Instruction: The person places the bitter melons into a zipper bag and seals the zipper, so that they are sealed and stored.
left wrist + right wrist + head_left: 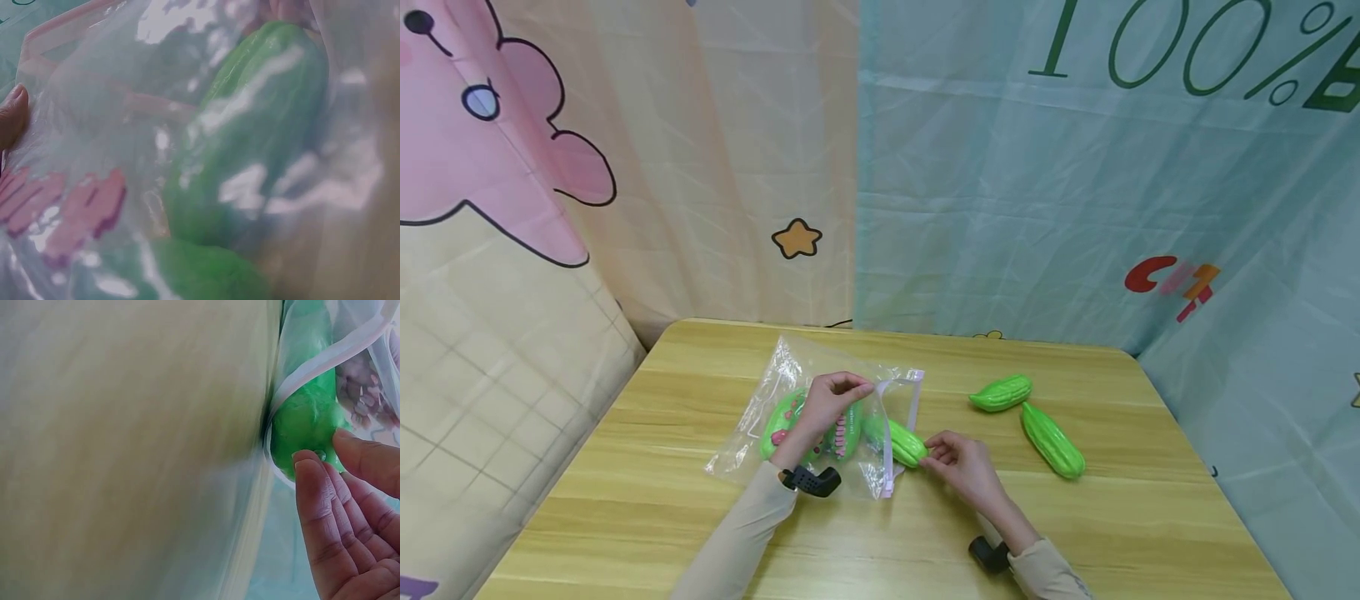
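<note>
Bright green on the ribbed gourds (pixel 1053 441) right of centre, likewise on the gourd (pixel 907 445) at lower centre. Transparent, lilac-edged for the bag (pixel 736 454) at lower left of centre. Yellow-tan, wood-grained across the counter (pixel 647 433) at bottom. Pale blue, green-lettered over the curtain (pixel 970 200) upper right. Orange, black-outlined on the star (pixel 797 239) near centre.

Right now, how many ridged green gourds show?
3: two gourds on the wooden table, right of the clear plastic bag; one gourd in its mouth. More may be hidden inside.

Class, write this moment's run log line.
left hand: pinches clear bag near mouth; right hand: pinches end of green gourd partly inside; two more gourds: on table
</note>
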### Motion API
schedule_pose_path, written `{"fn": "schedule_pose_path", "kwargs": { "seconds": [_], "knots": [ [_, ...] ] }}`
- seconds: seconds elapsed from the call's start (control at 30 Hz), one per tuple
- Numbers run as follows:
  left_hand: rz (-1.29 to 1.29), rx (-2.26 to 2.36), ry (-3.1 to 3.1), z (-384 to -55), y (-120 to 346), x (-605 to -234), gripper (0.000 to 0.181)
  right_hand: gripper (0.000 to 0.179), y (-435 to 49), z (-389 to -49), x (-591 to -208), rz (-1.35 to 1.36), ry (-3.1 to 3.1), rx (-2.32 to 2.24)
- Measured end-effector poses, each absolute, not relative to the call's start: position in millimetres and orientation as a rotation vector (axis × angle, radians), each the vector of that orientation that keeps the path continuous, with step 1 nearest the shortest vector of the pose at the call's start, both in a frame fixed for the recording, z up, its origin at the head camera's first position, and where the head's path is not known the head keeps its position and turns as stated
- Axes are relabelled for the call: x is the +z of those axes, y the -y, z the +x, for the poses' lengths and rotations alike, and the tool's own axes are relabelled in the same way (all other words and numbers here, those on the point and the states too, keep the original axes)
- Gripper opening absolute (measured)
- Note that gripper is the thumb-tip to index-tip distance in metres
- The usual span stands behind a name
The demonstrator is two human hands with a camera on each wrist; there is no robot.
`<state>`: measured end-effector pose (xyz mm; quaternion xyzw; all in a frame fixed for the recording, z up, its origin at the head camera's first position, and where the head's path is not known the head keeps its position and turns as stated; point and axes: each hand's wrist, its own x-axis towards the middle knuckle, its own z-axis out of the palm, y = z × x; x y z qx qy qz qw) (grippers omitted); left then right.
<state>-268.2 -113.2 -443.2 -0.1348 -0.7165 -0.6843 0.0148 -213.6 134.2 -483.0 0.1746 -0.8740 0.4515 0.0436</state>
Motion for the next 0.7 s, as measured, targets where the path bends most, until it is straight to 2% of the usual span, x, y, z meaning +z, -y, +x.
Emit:
{"fn": "schedule_pose_path", "kwargs": {
  "seconds": [0.7],
  "knots": [
    [-0.433, -2.094, 2.214, -268.7, 112.8, -443.1, 0.017, 0.017, -131.2, -214.8, -483.6, 0.475, 2.677, 1.386]
  ]
}}
